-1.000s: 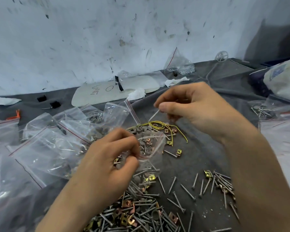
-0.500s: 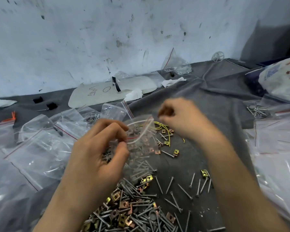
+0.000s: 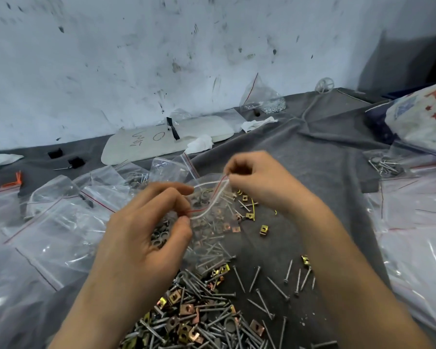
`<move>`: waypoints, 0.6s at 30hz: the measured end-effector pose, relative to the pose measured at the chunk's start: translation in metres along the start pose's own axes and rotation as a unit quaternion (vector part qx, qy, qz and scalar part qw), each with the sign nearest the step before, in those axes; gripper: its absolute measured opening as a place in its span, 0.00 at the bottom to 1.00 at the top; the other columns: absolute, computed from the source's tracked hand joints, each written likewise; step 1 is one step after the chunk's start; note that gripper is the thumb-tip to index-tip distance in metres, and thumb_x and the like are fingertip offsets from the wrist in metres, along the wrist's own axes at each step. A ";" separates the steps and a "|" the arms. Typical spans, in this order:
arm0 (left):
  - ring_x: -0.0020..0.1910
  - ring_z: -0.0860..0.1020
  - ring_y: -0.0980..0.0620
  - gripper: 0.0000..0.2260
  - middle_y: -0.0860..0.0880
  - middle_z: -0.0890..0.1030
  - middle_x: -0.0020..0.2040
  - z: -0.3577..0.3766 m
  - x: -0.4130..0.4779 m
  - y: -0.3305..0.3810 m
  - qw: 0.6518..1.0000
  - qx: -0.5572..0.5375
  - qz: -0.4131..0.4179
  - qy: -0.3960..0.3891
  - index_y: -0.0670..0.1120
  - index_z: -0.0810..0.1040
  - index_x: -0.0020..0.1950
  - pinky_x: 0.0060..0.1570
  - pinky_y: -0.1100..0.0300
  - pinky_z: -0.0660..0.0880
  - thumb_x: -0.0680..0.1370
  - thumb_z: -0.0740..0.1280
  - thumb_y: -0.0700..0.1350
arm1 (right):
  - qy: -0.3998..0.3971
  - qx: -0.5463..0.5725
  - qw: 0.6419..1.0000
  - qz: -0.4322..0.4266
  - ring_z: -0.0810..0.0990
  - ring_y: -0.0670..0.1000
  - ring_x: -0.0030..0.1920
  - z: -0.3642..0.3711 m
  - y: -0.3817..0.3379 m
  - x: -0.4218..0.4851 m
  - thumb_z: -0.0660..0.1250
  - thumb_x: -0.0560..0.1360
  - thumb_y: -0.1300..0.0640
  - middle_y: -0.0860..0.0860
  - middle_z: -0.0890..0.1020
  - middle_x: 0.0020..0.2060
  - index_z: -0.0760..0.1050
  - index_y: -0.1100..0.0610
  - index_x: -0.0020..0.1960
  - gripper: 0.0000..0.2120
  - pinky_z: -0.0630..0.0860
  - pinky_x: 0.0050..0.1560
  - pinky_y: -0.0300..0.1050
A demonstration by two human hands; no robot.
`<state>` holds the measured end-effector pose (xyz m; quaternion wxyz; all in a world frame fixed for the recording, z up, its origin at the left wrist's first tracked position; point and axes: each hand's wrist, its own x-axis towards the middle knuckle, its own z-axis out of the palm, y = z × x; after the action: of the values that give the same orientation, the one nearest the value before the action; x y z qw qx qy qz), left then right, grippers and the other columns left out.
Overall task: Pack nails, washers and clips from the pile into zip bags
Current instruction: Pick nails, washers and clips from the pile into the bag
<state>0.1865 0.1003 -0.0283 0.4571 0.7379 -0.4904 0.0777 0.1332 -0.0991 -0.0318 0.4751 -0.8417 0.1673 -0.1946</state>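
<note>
A clear zip bag with a red seal line hangs between my hands above the grey cloth; nails, washers and copper clips show inside it. My left hand pinches the bag's left top corner between thumb and fingers. My right hand pinches the right end of the bag's mouth, which curves slack between the two hands. Below them lies the pile of grey nails, washers and gold and copper clips. Loose nails and a few gold clips are scattered to the right of the bag.
Several clear zip bags cover the cloth at the left, more bags at the right. A white board and a bag of small metal parts lie by the stained wall. A printed sack sits far right.
The bag was lifted upright off the cloth. My right hand, which held a nail above it, came down and left and took hold of the bag's mouth.
</note>
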 end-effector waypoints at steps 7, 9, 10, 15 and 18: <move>0.57 0.79 0.57 0.08 0.59 0.80 0.52 0.003 0.001 0.004 0.999 -0.012 0.038 0.002 0.49 0.75 0.39 0.52 0.57 0.76 0.72 0.59 0.50 | -0.055 0.112 0.977 -0.174 0.75 0.41 0.35 -0.015 -0.053 -0.033 0.68 0.70 0.67 0.48 0.79 0.33 0.79 0.55 0.39 0.09 0.69 0.38 0.32; 0.56 0.78 0.59 0.06 0.60 0.80 0.52 0.002 0.001 0.004 0.999 -0.005 0.047 0.015 0.49 0.74 0.39 0.50 0.63 0.74 0.73 0.60 0.49 | -0.094 0.057 0.981 -0.159 0.75 0.40 0.33 -0.014 -0.055 -0.036 0.69 0.72 0.67 0.48 0.80 0.33 0.80 0.57 0.41 0.06 0.68 0.36 0.30; 0.56 0.79 0.59 0.06 0.60 0.80 0.52 0.002 0.001 0.003 0.999 -0.006 0.048 0.022 0.50 0.74 0.39 0.50 0.63 0.74 0.73 0.60 0.49 | -0.095 0.047 0.982 -0.156 0.75 0.39 0.33 -0.014 -0.055 -0.036 0.70 0.72 0.65 0.47 0.81 0.34 0.81 0.56 0.42 0.05 0.69 0.36 0.30; 0.55 0.79 0.57 0.06 0.60 0.81 0.52 -0.001 0.001 -0.003 0.997 -0.023 0.016 0.079 0.52 0.75 0.39 0.53 0.46 0.78 0.72 0.60 0.51 | 0.035 0.098 0.986 -0.127 0.80 0.47 0.40 -0.015 -0.044 -0.023 0.70 0.72 0.60 0.49 0.83 0.40 0.80 0.50 0.43 0.05 0.77 0.42 0.39; 0.55 0.78 0.61 0.07 0.63 0.80 0.52 -0.004 0.002 -0.008 0.991 -0.030 -0.019 0.130 0.54 0.75 0.42 0.55 0.50 0.77 0.72 0.59 0.53 | 0.036 -0.049 0.998 0.000 0.77 0.45 0.32 -0.007 -0.017 -0.008 0.68 0.71 0.63 0.48 0.80 0.32 0.78 0.52 0.40 0.07 0.71 0.32 0.34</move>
<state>0.1951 0.1028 -0.0299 0.5404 0.7166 -0.4149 0.1494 0.1242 -0.0917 -0.0149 0.4267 -0.8566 0.1937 -0.2159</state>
